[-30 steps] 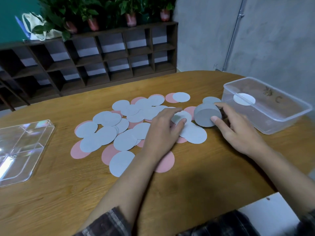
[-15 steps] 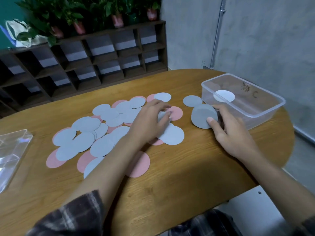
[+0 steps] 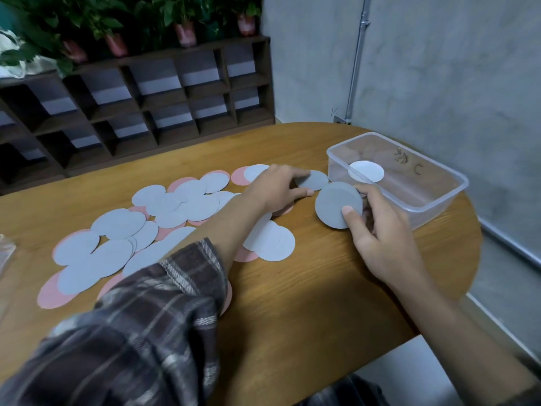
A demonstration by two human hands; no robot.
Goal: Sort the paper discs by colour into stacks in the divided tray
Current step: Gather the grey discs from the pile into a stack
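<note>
The step in hand looks like adding one more grey piece to the bundle, and it would go best if the left hand [image 3: 275,187] slides the single grey paper disc [image 3: 314,180] a little toward the table edge or tips its rim up before lifting, since thin paper lying flat gives the fingertips little to catch, and then lays it square on the others so the edges line up. That left hand has its forefinger and thumb closed on the near rim of the disc, the other fingers curled; whether the disc has left the wood cannot be told. Just beside it, the right hand [image 3: 383,241] grips the stack of grey paper discs [image 3: 333,200] tilted on edge, thumb pressed on the front face and fingers wrapped behind. Beyond the right hand stands a clear plastic tub [image 3: 439,203] with one white paper disc [image 3: 366,171] inside. Behind the left wrist and forearm, overlapping pale blue-grey and pink paper discs [image 3: 193,200] lie spread over the wooden table [image 3: 322,288], unsorted. Well away past that spread, a sliver of clear plastic [image 3: 6,253] shows, probably the divided tray.
</note>
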